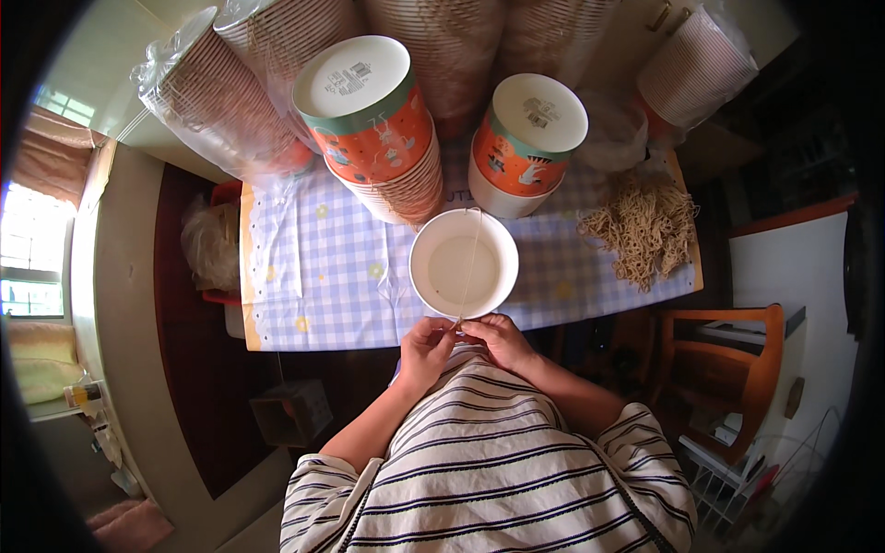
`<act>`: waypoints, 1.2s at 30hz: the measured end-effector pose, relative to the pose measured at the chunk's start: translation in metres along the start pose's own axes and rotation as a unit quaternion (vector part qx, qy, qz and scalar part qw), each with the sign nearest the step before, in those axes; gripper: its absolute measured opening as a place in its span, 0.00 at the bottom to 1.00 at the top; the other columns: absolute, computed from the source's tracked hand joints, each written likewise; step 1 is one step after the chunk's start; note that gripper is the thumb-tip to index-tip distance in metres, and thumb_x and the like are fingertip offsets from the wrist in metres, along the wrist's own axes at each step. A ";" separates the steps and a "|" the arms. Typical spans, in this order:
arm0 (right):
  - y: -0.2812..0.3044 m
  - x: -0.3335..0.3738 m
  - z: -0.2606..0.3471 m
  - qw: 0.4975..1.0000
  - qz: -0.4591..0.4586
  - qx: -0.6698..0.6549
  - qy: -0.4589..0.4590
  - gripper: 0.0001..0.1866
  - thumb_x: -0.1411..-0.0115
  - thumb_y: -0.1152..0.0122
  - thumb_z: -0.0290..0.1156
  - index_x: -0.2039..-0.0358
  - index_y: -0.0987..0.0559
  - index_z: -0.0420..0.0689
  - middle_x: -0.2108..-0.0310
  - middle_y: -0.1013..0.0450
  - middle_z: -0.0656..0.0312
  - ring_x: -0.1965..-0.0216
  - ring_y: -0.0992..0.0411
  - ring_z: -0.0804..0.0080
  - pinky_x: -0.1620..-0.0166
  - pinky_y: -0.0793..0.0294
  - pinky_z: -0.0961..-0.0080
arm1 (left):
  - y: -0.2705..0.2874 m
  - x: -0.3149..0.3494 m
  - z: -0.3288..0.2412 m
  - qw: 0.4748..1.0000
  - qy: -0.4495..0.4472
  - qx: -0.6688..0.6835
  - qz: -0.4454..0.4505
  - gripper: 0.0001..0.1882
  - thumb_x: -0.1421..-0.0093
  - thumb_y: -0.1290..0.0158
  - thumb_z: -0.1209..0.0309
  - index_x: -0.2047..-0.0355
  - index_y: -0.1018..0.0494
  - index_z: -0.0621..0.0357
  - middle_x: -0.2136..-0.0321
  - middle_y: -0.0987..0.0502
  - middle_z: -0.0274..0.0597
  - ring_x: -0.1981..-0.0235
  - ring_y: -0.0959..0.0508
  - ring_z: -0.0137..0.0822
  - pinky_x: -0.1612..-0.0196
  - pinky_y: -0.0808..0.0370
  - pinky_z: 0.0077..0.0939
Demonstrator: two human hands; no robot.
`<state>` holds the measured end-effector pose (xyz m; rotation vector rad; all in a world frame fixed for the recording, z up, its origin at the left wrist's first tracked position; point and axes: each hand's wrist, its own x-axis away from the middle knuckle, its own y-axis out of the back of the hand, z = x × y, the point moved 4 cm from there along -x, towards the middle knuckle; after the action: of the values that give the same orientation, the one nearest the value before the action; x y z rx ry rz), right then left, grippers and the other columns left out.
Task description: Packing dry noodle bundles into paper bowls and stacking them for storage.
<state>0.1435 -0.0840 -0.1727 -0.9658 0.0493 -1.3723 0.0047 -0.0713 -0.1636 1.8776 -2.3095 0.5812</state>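
A white paper bucket (424, 267) stands mouth up at the table's front edge. A thin string (474, 253) runs across its mouth, from the far rim to the near one. At the near rim my left hand (427, 353) and my right hand (501, 342) meet, fingertips pinched together on the string. The exact grip of the fingers is partly hidden. Beyond the bucket stands a stack of upside-down orange and green printed buckets (378, 129), with strings hanging on its side. A shorter stack of the same buckets (527, 138) stands to its right.
A tangled heap of beige strings (645, 226) lies on the right of the checked tablecloth (313, 267). Plastic-wrapped bucket stacks (217, 101) line the back. Another wrapped stack (696, 69) leans at far right. A wooden chair (719, 369) stands right of the table.
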 end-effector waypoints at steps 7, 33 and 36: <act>0.005 0.000 -0.003 0.998 -0.008 0.051 -0.021 0.11 0.43 0.46 0.30 0.61 0.22 0.40 0.66 0.25 0.66 0.66 0.31 0.83 0.59 0.33 0.85 | -0.002 0.003 -0.014 0.980 -0.085 -0.180 -0.006 0.05 0.48 0.47 0.81 0.69 0.27 0.66 0.73 0.26 0.41 0.71 0.21 0.31 0.67 0.24 0.20; 0.011 -0.004 -0.009 0.998 -0.045 0.035 -0.040 0.09 0.44 0.44 0.31 0.64 0.22 0.43 0.71 0.26 0.68 0.73 0.35 0.85 0.68 0.35 0.87 | 0.004 0.004 0.003 0.998 0.064 -0.016 -0.024 0.06 0.42 0.48 0.75 0.70 0.29 0.68 0.75 0.23 0.39 0.72 0.23 0.27 0.67 0.26 0.18; 0.015 -0.005 -0.010 0.995 -0.066 0.079 -0.006 0.09 0.44 0.44 0.32 0.64 0.22 0.42 0.70 0.25 0.67 0.71 0.33 0.84 0.66 0.34 0.86 | 0.006 0.002 0.007 0.996 0.076 0.040 -0.022 0.06 0.42 0.49 0.75 0.70 0.29 0.67 0.75 0.24 0.39 0.73 0.23 0.28 0.67 0.25 0.19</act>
<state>0.1485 -0.0868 -0.1909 -0.8572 -0.1331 -1.4682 -0.0008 -0.0745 -0.1705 1.8426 -2.1736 0.7921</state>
